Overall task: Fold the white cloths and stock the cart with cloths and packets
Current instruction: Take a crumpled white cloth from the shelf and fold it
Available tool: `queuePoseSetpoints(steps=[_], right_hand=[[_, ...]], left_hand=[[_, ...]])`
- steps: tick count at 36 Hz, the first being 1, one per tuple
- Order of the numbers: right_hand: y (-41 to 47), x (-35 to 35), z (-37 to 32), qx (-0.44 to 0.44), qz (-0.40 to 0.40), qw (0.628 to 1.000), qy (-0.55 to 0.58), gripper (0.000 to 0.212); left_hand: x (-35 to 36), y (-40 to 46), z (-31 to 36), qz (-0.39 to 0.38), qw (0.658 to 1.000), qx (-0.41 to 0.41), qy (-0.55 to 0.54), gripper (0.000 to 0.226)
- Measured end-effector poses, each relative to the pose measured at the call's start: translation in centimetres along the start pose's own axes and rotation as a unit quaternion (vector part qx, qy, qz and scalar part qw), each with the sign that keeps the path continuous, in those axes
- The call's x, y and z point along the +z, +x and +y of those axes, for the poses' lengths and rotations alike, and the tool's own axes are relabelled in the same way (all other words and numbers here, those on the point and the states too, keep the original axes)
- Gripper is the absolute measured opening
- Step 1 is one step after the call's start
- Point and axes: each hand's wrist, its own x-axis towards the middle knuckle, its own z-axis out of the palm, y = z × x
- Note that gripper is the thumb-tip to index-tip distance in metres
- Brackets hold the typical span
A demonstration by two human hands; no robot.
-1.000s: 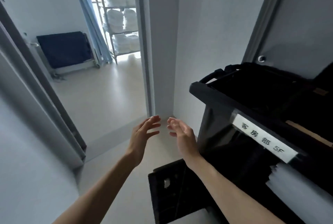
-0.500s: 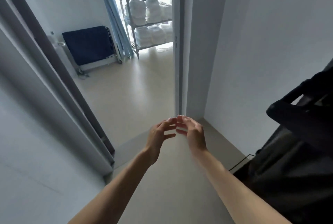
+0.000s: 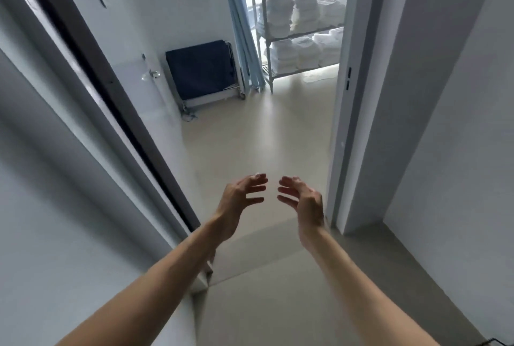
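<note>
Stacks of folded white cloths [image 3: 301, 16] fill a metal shelf rack [image 3: 267, 39] at the far end of the room beyond the doorway. My left hand [image 3: 239, 203] and my right hand [image 3: 303, 203] are held out in front of me at the threshold, palms facing each other, fingers loosely spread, holding nothing. A small gap separates their fingertips. The cart is out of view, and no packets show.
An open door [image 3: 83, 87] with a handle [image 3: 152, 74] lines the left side. A door frame [image 3: 347, 89] and a white wall [image 3: 459, 123] stand on the right. A dark blue folded trolley [image 3: 201, 70] and light blue curtain [image 3: 242, 28] stand by the rack.
The view has swung left and forward: the black cart slid out of sight on the right and the doorway now fills the middle. My hands stay raised and empty, slightly further apart.
</note>
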Motion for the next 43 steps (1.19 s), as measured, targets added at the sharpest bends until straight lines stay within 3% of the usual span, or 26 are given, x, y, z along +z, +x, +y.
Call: queuePoseSetpoints(steps=[9,16,24,34,43], right_hand=[[14.4,5.6,-4.5,-0.006,-0.053,0.997,-0.05,0.028],[24.6,8.7,-4.1,0.004,-0.056,0.994,-0.092,0.03],[41.7,14.4,-3.9,-0.016,-0.04,0.987,-0.152,0.031],[60.0,20.8,-8.7,-0.044,-0.013,0.99,-0.132,0.032],[75.9,24.3,-10.1,-0.056,-0.021,0.997,-0.048,0.034]], left_hand=[[-3.2,13.5,4.7,0.061,0.997,0.019,-0.052,0.033],[-5.3,23.3,4.2,0.078,0.992,0.012,-0.094,0.03],[-10.0,42.3,4.4,0.081,0.986,0.015,-0.148,0.03],[-13.0,62.0,11.7,0.104,0.977,0.034,-0.183,0.029],[-11.6,77.9,15.2,0.097,0.985,0.07,-0.124,0.029]])
